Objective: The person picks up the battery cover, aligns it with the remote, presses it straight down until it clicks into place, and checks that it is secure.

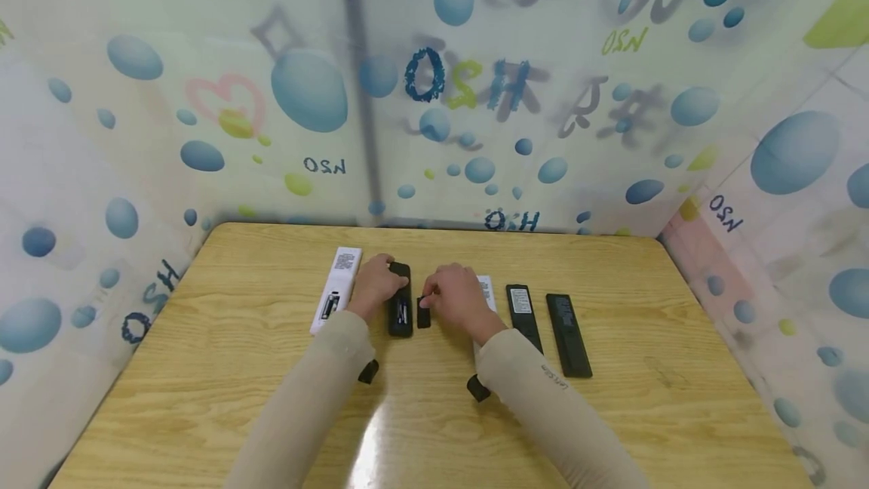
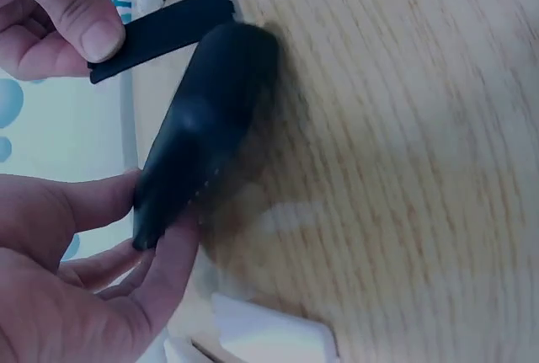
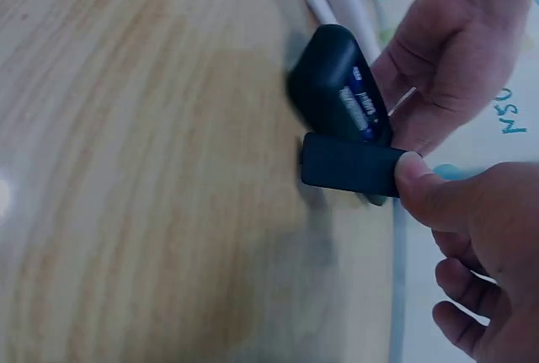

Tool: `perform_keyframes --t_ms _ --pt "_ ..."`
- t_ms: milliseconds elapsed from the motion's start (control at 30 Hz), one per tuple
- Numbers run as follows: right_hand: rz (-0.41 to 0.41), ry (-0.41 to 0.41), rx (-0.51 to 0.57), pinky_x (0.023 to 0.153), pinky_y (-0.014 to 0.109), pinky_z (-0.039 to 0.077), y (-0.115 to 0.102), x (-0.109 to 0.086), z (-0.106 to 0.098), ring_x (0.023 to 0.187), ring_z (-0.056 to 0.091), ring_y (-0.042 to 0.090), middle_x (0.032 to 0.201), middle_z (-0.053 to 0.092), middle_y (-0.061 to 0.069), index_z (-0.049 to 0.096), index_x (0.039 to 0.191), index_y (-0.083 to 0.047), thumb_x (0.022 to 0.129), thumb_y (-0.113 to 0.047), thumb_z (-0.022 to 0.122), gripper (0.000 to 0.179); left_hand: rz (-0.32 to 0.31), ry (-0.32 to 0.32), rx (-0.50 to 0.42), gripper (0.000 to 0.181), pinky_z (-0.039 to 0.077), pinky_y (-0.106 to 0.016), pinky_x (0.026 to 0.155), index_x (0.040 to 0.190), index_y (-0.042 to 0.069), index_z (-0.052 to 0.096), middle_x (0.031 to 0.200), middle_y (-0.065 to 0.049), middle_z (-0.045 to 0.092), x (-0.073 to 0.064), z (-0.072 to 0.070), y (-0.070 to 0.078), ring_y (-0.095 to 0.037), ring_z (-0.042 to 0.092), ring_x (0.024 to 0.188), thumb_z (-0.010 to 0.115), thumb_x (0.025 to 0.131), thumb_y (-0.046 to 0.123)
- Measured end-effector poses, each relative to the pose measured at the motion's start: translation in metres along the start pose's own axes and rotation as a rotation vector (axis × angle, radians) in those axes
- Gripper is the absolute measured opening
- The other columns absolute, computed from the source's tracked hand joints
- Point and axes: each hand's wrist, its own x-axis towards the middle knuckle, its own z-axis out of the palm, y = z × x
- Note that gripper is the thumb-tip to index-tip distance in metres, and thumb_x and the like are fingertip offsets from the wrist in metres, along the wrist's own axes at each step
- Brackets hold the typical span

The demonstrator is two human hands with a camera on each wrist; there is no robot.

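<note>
My left hand [image 1: 375,285] grips the far end of a black remote control [image 1: 400,315], thumb on one side and fingers on the other. Its back faces up, and batteries [image 3: 357,109] show in the uncovered compartment. Just to the right, my right hand [image 1: 456,296] pinches a black battery cover [image 1: 424,315] by one end, between thumb and fingers. In the right wrist view the cover [image 3: 349,163] overlaps the remote's near side. The left wrist view shows the cover [image 2: 168,30] beside the remote's rounded end.
Left of my left hand lies a white remote [image 1: 344,266] with its battery compartment uncovered. Another white remote [image 1: 485,287] is partly hidden by my right arm. Two black remotes [image 1: 521,302] [image 1: 569,334] lie farther right on the wooden table [image 1: 631,285]. A patterned curtain [image 1: 584,195] stands behind.
</note>
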Motion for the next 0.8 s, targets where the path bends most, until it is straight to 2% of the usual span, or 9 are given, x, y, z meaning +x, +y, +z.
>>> perform_keyframes --t_ms 133,300,400,600,800 --pt "0.018 -0.006 0.032 0.087 0.044 0.049 0.002 -0.001 -0.009 0.084 0.06 0.018 0.082 0.065 -0.008 0.077 0.082 -0.026 0.083 -0.038 0.076 0.012 0.039 0.003 -0.081 0.054 0.048 -0.045 0.1 0.14 0.003 0.047 0.137 -0.021 0.055 -0.001 -0.003 0.001 -0.034 0.057 0.12 0.065 0.092 0.019" --pt "0.033 -0.023 0.009 0.086 0.043 0.049 0.003 -0.003 -0.018 0.083 0.059 0.017 0.082 0.067 -0.008 0.077 0.083 -0.026 0.083 -0.038 0.076 0.012 0.07 -0.015 -0.224 0.056 0.051 -0.045 0.097 0.143 0.003 0.043 0.136 -0.024 0.055 -0.002 -0.007 0.004 -0.035 0.058 0.119 0.064 0.093 0.016" --pt "0.043 -0.041 -0.005 0.089 0.043 0.048 0.005 -0.006 -0.021 0.083 0.058 0.016 0.082 0.066 -0.009 0.076 0.083 -0.026 0.084 -0.039 0.075 0.013 0.074 -0.023 -0.257 0.056 0.051 -0.044 0.098 0.144 0.007 0.043 0.138 -0.022 0.054 -0.004 -0.006 0.005 -0.034 0.057 0.121 0.064 0.093 0.017" --pt "0.061 -0.051 -0.015 0.093 0.044 0.047 0.011 -0.014 -0.025 0.082 0.056 0.015 0.081 0.064 -0.009 0.075 0.082 -0.027 0.084 -0.039 0.074 0.013 0.11 -0.037 -0.312 0.053 0.054 -0.043 0.092 0.141 0.011 0.048 0.134 -0.02 0.057 -0.008 0.005 0.006 -0.033 0.061 0.117 0.067 0.092 0.017" --pt "0.047 -0.043 -0.034 0.09 0.045 0.048 0.02 -0.026 -0.038 0.079 0.057 0.016 0.079 0.064 -0.009 0.075 0.081 -0.026 0.084 -0.039 0.075 0.013 0.166 -0.058 -0.403 0.052 0.057 -0.038 0.079 0.14 0.012 0.049 0.132 -0.02 0.057 -0.016 0.019 0.013 -0.034 0.065 0.109 0.067 0.092 0.014"
